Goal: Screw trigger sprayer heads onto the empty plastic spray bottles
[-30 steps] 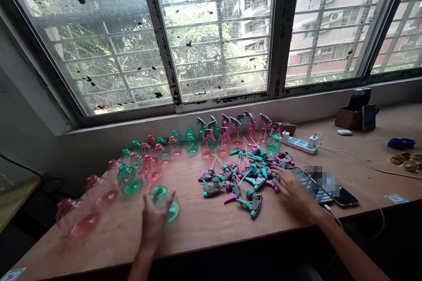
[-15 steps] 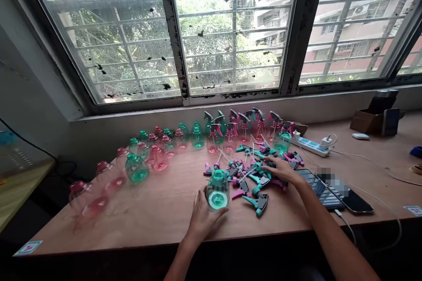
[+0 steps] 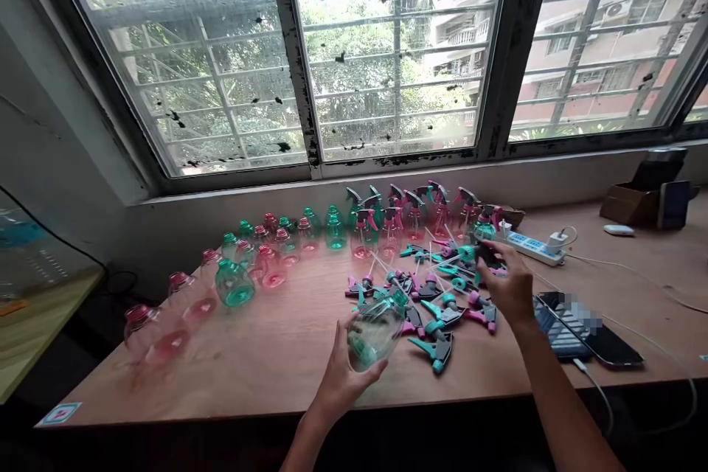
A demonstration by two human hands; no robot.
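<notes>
My left hand (image 3: 344, 376) is wrapped round a clear green bottle (image 3: 377, 330), which leans with its open neck toward the upper right. Over the right side of a pile of spray heads, my right hand (image 3: 512, 289) pinches a dark trigger spray head (image 3: 487, 255); part of it is hidden by the fingers. Pink-and-grey and teal-and-grey trigger heads lie loose in the pile, some with white dip tubes. One teal trigger head (image 3: 434, 348) rests nearest the table's front edge, to the right of the held bottle.
Open pink bottles (image 3: 158, 332) and green bottles (image 3: 235, 284) stand at the left. Bottles fitted with spray heads (image 3: 390, 232) line the window wall. On the right are a power strip (image 3: 534, 247), a phone (image 3: 613, 343) with a cable, and a brown box (image 3: 625, 200).
My right hand has risen from the pile and moved right, now with a spray head in its fingers. The bottle in my left hand has tipped from upright toward the right.
</notes>
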